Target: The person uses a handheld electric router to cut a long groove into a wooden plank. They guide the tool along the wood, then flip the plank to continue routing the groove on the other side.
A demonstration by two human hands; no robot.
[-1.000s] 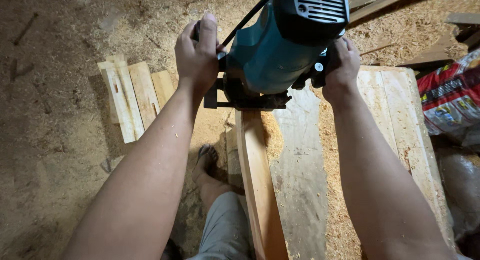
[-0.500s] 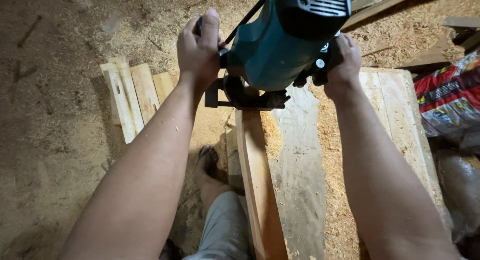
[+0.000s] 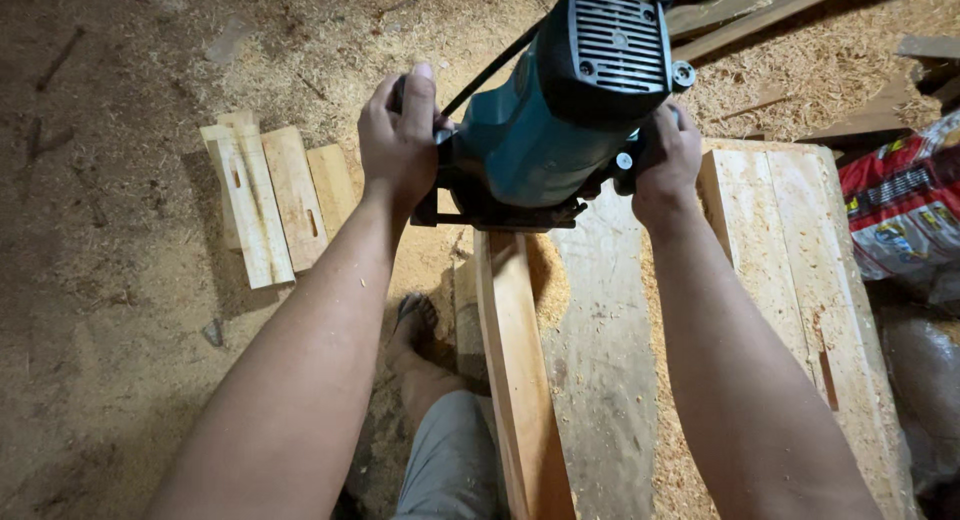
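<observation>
Gripping the teal router, left hand and right hand (arms outstretched).

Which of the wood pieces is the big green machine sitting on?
The reddish plank standing on its narrow edge, right under the green router. The pale slats lie flat on the sawdust, off to the left.

Three short pale wooden slats were laid side by side on the sawdust-covered floor, two of them cut with narrow slots. Thick wood shavings were heaped further back, with dark planks lying among them. A red printed bag was seen at the right edge. A bare foot was planted on the floor.
</observation>
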